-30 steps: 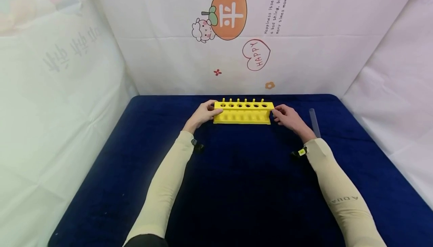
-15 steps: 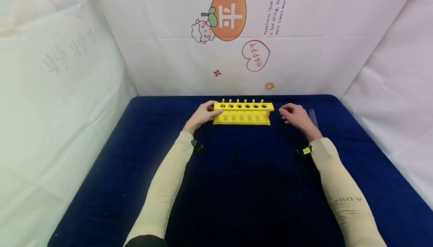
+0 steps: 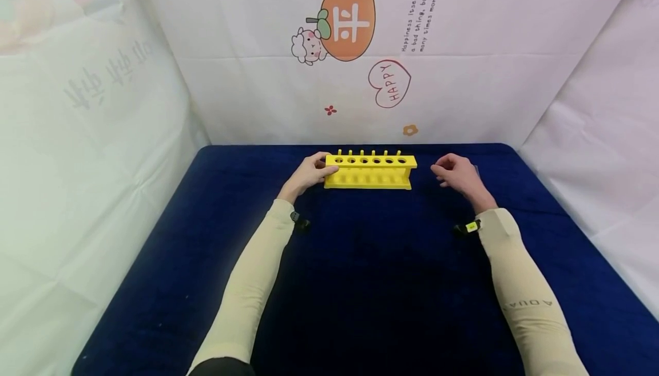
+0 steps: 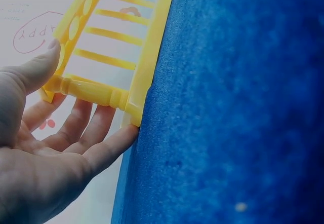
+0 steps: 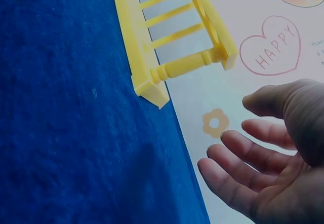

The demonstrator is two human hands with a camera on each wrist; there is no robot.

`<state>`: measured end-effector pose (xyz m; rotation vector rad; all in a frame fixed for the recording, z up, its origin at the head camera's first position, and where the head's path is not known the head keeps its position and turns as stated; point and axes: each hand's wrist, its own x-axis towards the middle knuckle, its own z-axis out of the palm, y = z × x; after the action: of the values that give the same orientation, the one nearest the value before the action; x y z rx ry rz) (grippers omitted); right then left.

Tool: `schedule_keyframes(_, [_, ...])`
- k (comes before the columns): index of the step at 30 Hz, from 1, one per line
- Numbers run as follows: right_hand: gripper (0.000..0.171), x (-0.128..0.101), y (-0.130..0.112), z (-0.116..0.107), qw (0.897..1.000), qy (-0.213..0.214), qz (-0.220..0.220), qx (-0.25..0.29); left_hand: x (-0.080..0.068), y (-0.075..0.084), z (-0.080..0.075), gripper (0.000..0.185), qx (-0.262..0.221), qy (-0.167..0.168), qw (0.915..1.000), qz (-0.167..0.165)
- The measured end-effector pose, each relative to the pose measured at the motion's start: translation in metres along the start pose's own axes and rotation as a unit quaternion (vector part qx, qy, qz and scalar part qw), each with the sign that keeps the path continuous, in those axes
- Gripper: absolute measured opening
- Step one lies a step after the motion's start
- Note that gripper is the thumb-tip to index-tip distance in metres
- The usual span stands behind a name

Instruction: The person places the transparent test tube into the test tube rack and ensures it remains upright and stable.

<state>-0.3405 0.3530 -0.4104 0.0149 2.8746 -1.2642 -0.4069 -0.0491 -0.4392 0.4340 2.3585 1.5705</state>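
Note:
A yellow test-tube rack (image 3: 369, 171) with a row of round holes stands on the blue cloth (image 3: 360, 261) near the back wall. My left hand (image 3: 320, 172) holds its left end. In the left wrist view the thumb lies on the rack's (image 4: 111, 57) top plate and the fingers (image 4: 96, 127) reach round the end post. My right hand (image 3: 443, 171) hovers a short way right of the rack, touching nothing, its fingers loosely bent. The right wrist view shows that hand (image 5: 228, 133) apart from the rack's right end (image 5: 167, 46).
A clear tube (image 3: 476, 167) lies on the cloth just behind my right hand, mostly hidden by it. White printed sheets wall in the back and both sides. The blue cloth stretches toward me in front of the rack.
My right hand has let go of the rack's right end and drawn off to the right, now covering most of the clear tube. The left hand and the rack have stayed put.

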Motion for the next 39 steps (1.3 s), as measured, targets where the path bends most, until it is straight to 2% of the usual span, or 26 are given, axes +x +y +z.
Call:
schedule_keyframes(16, [0.041,-0.001,0.003,-0.011,0.999,0.031,-0.002,-0.009,-0.002,0.001,-0.002,0.065,-0.005,0.0,1.0,0.003])
schedule_keyframes(27, [0.043,-0.005,0.009,-0.021,0.999,0.027,0.012,-0.043,-0.002,0.001,-0.001,0.067,-0.007,0.001,1.0,-0.002])
schedule_keyframes(39, [0.043,-0.007,0.017,-0.029,0.998,0.024,0.018,-0.049,-0.002,0.002,-0.001,0.064,-0.009,0.001,1.0,0.0])
